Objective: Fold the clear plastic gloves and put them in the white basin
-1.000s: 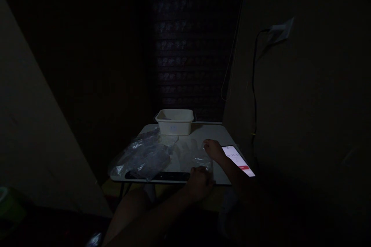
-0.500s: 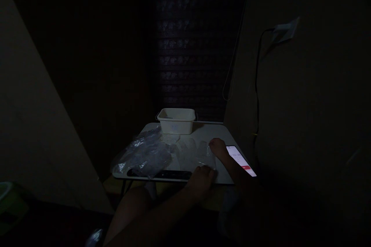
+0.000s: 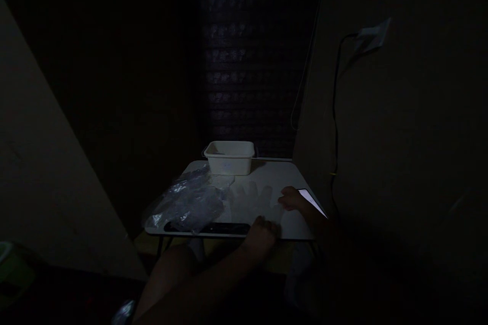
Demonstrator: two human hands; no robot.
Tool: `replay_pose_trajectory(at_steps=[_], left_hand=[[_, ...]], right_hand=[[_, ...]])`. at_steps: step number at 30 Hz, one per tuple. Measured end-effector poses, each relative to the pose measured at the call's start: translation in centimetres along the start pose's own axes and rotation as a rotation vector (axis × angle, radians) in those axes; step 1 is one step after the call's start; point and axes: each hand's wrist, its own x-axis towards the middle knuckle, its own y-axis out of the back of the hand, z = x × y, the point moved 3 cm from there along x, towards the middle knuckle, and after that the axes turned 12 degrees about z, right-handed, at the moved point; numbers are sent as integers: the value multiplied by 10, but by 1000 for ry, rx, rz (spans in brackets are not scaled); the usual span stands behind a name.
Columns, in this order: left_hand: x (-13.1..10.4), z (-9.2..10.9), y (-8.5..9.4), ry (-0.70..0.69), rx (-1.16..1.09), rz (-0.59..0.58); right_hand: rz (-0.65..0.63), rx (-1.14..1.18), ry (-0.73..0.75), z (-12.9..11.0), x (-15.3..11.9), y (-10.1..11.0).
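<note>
The scene is very dark. My left hand (image 3: 262,236) is at the front edge of the small white table (image 3: 287,170), its fingers curled; what they hold, if anything, I cannot make out. Further right, my right hand (image 3: 291,198) is over the tabletop with fingers pinched together, and a faint pale bit shows at their tips. A lit phone (image 3: 311,202) lies beside it, partly covered by the right forearm. Crumpled clear plastic bags (image 3: 190,203) are heaped on the table's left side. Grey finger-like shapes, shadow or thin film, show on the tabletop between the hands.
A white plastic tub (image 3: 231,165) with side handles stands at the back of the table. A dark slot (image 3: 229,228) runs along the front edge. On the right wall, a black cable (image 3: 335,106) hangs from an outlet (image 3: 375,35). A patterned blind (image 3: 229,76) hangs behind.
The clear plastic that stretched between my hands no longer shows plainly there. My right hand has moved slightly right and down, its forearm covering more of the phone. My left hand stays nearly in place.
</note>
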Motion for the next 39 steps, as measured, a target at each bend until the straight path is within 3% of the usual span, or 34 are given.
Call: replay_pose_trajectory(at_steps=[6,14,22,39], left_hand=[[-1,0,2,8,-8,-6],[-2,0,1,8,-3,3],[-4,0,2,70,-7,34],[-6,7,6,34,3,54]], right_hand=[[-59,-244,172,-2,1,-7],[-47,-468,313,-10,-4,-21],[39,-521,332,-9,-3,-24],[146,-480,380,-19,-3,-13]])
